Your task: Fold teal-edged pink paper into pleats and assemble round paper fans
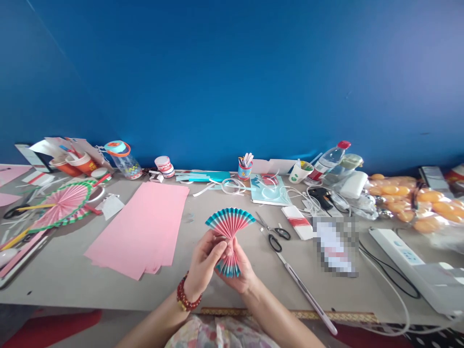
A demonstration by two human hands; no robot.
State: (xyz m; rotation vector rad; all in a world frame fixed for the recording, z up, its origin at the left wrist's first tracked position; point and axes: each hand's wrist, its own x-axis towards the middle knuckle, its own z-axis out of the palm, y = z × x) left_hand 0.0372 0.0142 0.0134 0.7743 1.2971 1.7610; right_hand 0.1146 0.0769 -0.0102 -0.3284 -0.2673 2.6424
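A pleated paper fan (232, 222), pink with a blue-and-white striped border, is held upright over the table's front part. It spreads out above and below a pinched middle. My left hand (208, 256) grips that middle, thumb in front, with a beaded bracelet on the wrist. From the other side my right hand (241, 268) closes around the fan's middle and lower part, its fingers partly hidden behind the paper. Just right of the fan lie black-handled scissors (275, 235). A stack of pink paper sheets (145, 227) lies to the left.
A long, slim craft knife (308, 295) points toward the front edge. At the right are a power strip (409, 261), cables and a bag of orange balls (431, 198). Finished pink fans (65, 203) lie left. Along the blue wall stand a water bottle (123, 159) and a pen cup (245, 169).
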